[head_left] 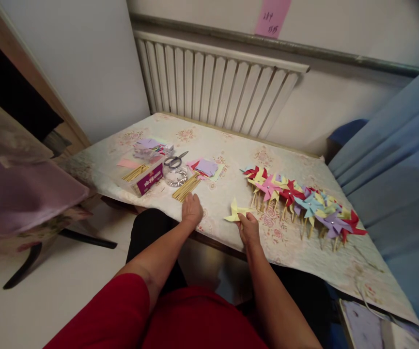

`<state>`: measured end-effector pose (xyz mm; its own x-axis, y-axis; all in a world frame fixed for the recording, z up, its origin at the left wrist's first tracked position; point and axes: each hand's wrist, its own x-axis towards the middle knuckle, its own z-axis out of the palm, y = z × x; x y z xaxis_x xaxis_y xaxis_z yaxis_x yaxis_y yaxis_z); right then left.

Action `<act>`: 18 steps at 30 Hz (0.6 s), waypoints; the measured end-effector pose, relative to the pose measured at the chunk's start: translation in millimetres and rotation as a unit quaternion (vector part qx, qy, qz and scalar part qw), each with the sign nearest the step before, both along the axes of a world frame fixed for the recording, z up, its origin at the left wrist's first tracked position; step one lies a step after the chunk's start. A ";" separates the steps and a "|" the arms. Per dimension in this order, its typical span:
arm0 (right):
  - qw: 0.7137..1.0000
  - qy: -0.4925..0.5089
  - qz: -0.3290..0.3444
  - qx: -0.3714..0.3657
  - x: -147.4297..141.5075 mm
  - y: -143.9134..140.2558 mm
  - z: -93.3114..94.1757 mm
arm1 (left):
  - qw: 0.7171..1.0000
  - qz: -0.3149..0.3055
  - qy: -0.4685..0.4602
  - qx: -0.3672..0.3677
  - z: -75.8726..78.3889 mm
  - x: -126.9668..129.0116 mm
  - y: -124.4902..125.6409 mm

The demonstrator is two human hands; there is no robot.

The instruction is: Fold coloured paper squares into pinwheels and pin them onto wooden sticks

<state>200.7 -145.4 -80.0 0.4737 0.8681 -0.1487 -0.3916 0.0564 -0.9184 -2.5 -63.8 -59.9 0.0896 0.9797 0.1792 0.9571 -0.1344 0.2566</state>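
Observation:
My right hand [248, 229] pinches a pale yellow paper pinwheel [235, 211] above the front part of the table. My left hand [192, 212] is curled at the near end of a bundle of thin wooden sticks [186, 188]. Its fingertips are turned away, so what they grip is hidden. Just beyond the sticks, a round clear dish [176, 177] holds small shiny metal pieces. Scissors [176, 160] lie at the back of the dish. Right of it is a pile of coloured paper pieces [207, 167].
Many finished pinwheels [291, 193] on sticks lie in a row at the right. A clear box with a purple label [150, 180] holds more sticks at the left, with stacked paper [147, 144] behind. The flowered tablecloth [227, 145] reaches a radiator [209, 87]; a blue curtain [405, 169] hangs right.

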 end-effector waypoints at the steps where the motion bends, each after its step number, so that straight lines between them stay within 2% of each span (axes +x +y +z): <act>1: 1.000 -0.003 -0.001 0.000 -0.1 0.1 0.2 | 1.000 0.001 0.001 -0.001 0.0 0.2 1.0; 6: 1.000 -0.011 -0.001 -0.003 -0.3 0.8 0.3 | 1.000 0.006 0.004 -0.002 1.8 2.2 7.6; 13: 1.000 -0.031 -0.003 0.001 1.4 3.1 -4.2 | 0.998 0.039 0.004 -0.044 7.7 7.7 14.4; 18: 1.000 -0.025 0.002 0.002 1.7 3.9 -5.5 | 0.998 0.037 0.018 -0.037 7.5 8.4 14.3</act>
<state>202.4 -141.5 -85.5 0.4774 0.8703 -0.1209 -0.3454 0.0594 -0.9366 6.0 -49.5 -52.4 0.0211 0.9943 0.1050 0.9727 -0.0447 0.2277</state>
